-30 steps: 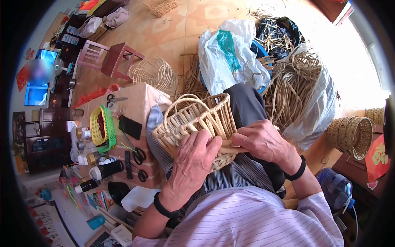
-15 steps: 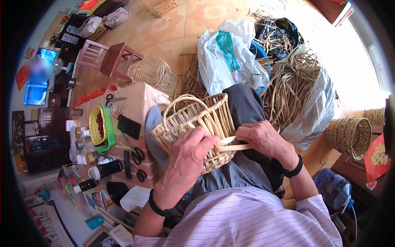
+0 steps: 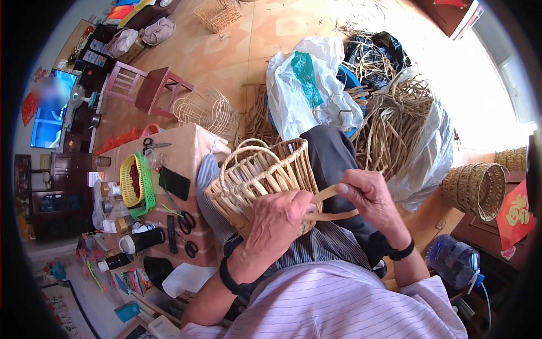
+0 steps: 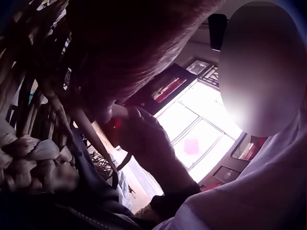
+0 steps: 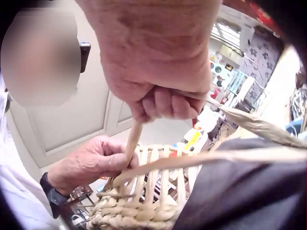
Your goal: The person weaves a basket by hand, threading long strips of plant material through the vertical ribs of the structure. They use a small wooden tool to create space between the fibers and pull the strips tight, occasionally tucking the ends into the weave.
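A woven wicker basket with looped handles lies tilted on the person's lap. The left hand is at its near side, thumb and fingers pinching a pale flat weaving strip close to the basket wall. From there the strip runs taut to the right hand, whose fingers curl tightly round it in the right wrist view. A second pale strip stretches from the basket toward the right, below the first. The left wrist view is dark; the braided basket edge shows at its left.
At the left, a cloth-covered table holds scissors, a phone and a yellow basket. A bundle of dried strips and a white plastic bag lie ahead. A water jug stands at the right.
The right hand has drawn away from the left hand, and the strip between them now spans a wider gap. The head view has shifted slightly, with the basket still on the lap.
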Demonstrator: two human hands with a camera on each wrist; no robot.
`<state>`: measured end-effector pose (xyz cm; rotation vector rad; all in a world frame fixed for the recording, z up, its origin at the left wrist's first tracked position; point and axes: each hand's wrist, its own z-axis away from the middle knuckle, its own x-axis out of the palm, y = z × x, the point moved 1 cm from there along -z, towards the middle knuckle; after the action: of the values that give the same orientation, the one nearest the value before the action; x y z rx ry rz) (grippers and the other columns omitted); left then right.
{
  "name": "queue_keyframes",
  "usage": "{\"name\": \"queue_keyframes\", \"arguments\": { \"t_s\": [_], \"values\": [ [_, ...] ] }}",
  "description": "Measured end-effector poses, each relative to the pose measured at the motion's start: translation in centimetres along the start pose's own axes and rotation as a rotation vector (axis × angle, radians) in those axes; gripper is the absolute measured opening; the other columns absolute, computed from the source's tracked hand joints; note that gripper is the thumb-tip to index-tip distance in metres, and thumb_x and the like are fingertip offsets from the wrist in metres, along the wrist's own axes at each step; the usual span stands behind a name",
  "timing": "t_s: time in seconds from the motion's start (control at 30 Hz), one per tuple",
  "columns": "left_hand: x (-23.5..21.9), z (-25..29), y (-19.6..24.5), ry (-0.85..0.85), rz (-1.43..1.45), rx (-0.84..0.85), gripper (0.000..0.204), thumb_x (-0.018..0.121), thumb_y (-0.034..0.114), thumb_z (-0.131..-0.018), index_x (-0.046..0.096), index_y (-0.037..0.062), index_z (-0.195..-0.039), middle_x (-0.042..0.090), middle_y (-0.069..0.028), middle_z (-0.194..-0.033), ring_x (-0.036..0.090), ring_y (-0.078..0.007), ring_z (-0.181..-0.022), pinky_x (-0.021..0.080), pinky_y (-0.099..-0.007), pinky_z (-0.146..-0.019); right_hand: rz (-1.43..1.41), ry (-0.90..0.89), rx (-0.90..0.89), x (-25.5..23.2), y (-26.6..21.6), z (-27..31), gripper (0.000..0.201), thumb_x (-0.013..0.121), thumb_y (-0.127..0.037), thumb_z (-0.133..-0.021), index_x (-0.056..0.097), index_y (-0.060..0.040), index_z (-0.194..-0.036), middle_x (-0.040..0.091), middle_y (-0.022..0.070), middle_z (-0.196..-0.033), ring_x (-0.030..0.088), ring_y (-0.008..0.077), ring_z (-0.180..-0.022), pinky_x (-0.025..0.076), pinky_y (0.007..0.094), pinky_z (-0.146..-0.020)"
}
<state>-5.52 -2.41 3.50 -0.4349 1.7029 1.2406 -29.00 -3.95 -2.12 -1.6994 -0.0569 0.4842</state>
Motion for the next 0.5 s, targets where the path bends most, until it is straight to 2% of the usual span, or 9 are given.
{"name": "queue_keyframes", "arguments": {
  "t_s": [0.07, 0.1, 0.2, 0.23, 0.37, 0.5],
  "values": [
    [0.2, 0.0, -0.3, 0.017, 0.017, -0.005, 0.004, 0.073, 0.007, -0.097, 0.069, 0.004, -0.098, 0.071, -0.0134, -0.08, 0.076, -0.0342, -0.076, 0.057, -0.0469, -0.066, -0.266, 0.071, 0.134, 2.3, 1.0, 0.5, 0.036, 0.071, -0.021, -0.111, 0.055, 0.0001, -0.086, 0.044, 0.0044, -0.074, 0.043, 0.0161, -0.067, 0.039, 0.0349, -0.062],
    [0.2, -0.1, -0.3, 0.027, 0.015, -0.008, 0.003, 0.071, 0.007, -0.098, 0.069, 0.0042, -0.097, 0.072, -0.0138, -0.08, 0.076, -0.0345, -0.076, 0.057, -0.0472, -0.066, -0.347, 0.082, 0.155, 3.3, 0.8, 0.7, 0.037, 0.069, -0.02, -0.113, 0.053, 0.0, -0.087, 0.04, 0.0014, -0.076, 0.037, 0.01, -0.074, 0.038, 0.0323, -0.064],
    [0.3, -0.3, -0.1, 0.042, 0.001, -0.019, 0.006, 0.066, 0.007, -0.1, 0.068, 0.0043, -0.095, 0.072, -0.0147, -0.079, 0.077, -0.035, -0.076, 0.057, -0.048, -0.065, -0.31, 0.001, 0.124, 4.8, 1.2, 0.7, 0.031, 0.066, -0.017, -0.113, 0.055, 0.0011, -0.09, 0.048, 0.0077, -0.076, 0.046, 0.0185, -0.071, 0.043, 0.0363, -0.066],
    [0.3, -0.3, -0.2, 0.032, -0.01, -0.022, 0.007, 0.065, 0.007, -0.101, 0.068, 0.0042, -0.095, 0.073, -0.0149, -0.079, 0.077, -0.035, -0.076, 0.057, -0.0481, -0.065, -0.259, 0.001, 0.108, 4.9, 1.1, 0.5, 0.029, 0.066, -0.015, -0.112, 0.057, 0.0012, -0.09, 0.052, 0.0119, -0.077, 0.051, 0.0252, -0.07, 0.045, 0.0389, -0.066],
    [0.6, -0.3, -0.6, 0.009, -0.029, -0.024, 0.007, 0.064, 0.007, -0.101, 0.068, 0.0041, -0.095, 0.073, -0.0156, -0.08, 0.077, -0.0355, -0.076, 0.058, -0.0481, -0.065, -0.126, -0.013, 0.039, 5.0, 1.1, -0.1, 0.025, 0.069, -0.012, -0.107, 0.057, 0.0013, -0.091, 0.055, 0.0144, -0.079, 0.056, 0.0329, -0.071, 0.048, 0.042, -0.067],
    [0.7, -0.3, -0.7, -0.025, -0.008, -0.028, 0.003, 0.071, 0.005, -0.098, 0.071, 0.0041, -0.101, 0.074, -0.0157, -0.085, 0.077, -0.0349, -0.076, 0.059, -0.0461, -0.066, 0.054, -0.069, -0.07, 4.3, 1.0, -0.1, 0.016, 0.073, -0.006, -0.098, 0.06, -0.0008, -0.09, 0.059, 0.0148, -0.08, 0.064, 0.0381, -0.076, 0.052, 0.0458, -0.067]
  ]
}}
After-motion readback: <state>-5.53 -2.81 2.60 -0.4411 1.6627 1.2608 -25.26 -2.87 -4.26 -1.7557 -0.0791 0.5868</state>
